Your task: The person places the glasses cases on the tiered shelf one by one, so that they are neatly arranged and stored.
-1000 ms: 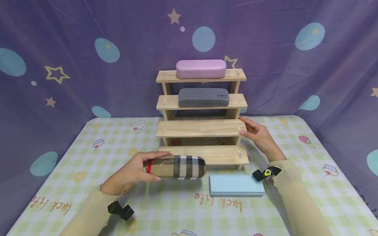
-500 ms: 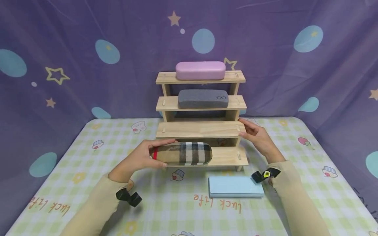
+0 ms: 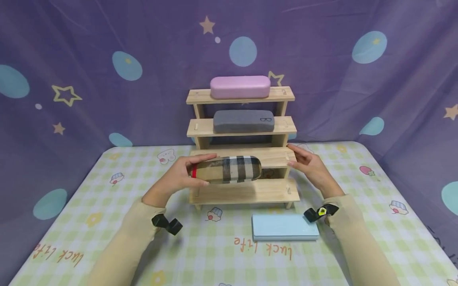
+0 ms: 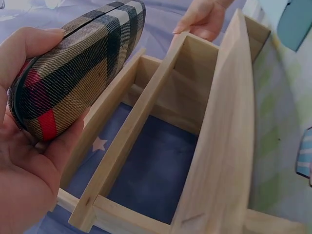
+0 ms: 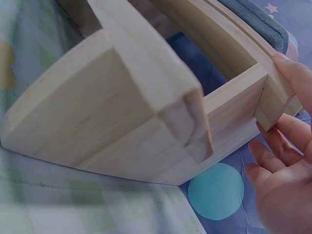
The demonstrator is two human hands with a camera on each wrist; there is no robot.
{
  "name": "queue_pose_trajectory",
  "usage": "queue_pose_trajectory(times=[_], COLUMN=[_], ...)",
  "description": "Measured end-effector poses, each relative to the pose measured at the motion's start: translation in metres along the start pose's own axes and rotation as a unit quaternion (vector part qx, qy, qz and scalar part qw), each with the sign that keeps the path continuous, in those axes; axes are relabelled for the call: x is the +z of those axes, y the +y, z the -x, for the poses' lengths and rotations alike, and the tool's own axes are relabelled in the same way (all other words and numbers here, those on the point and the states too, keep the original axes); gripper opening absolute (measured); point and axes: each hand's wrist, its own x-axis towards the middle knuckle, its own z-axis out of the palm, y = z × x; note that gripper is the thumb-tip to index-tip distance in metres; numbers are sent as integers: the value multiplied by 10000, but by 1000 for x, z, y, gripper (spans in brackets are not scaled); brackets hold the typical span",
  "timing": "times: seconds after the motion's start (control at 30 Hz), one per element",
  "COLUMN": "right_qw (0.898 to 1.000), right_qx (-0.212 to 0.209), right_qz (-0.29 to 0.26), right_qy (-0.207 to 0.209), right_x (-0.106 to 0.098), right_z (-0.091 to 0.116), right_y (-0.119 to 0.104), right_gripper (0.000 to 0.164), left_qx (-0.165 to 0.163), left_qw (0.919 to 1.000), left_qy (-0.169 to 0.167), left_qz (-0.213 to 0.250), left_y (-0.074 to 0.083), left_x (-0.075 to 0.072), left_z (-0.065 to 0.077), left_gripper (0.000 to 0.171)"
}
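Note:
In the head view a plaid glasses case (image 3: 232, 170), tan, black and white with a red stripe, is held by its left end in my left hand (image 3: 174, 177). It overlaps the second-lowest board of a four-tier wooden shelf (image 3: 247, 194). The left wrist view shows thumb and fingers around the case (image 4: 83, 68), above the boards. On the shelf's right side, my right hand (image 3: 313, 170) grips the end of that second-lowest board. Seen from the right wrist, the thumb lies on the board's edge and the fingers are under its end.
A pink glasses case (image 3: 240, 87) sits on the top tier, and a grey one (image 3: 243, 121) with a spectacles print lies one tier down. On the checked tablecloth (image 3: 118, 222), in front of the shelf, rests a light blue flat case (image 3: 284, 227). A purple curtain (image 3: 171, 59) hangs behind.
My left hand has raised the plaid glasses case from in front of the lowest board to the second-lowest one, moving slightly right. My right hand stays at the board's end.

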Motion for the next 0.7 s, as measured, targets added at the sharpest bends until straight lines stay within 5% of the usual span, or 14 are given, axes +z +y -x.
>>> queue_pose_trajectory(times=[0.3, 0.7], right_qw=[10000, 10000], right_qx=[-5, -92], right_qz=[46, 11], right_qy=[28, 23], right_x=[0, -1], right_z=[0, 0], right_y=[1, 2], right_gripper=[62, 61], left_qx=[-168, -67], left_qw=[9995, 10000], left_qy=[204, 42], left_qz=[-173, 5], left_y=[-1, -3], left_x=[0, 4], left_z=[-21, -46], left_gripper=[68, 68])
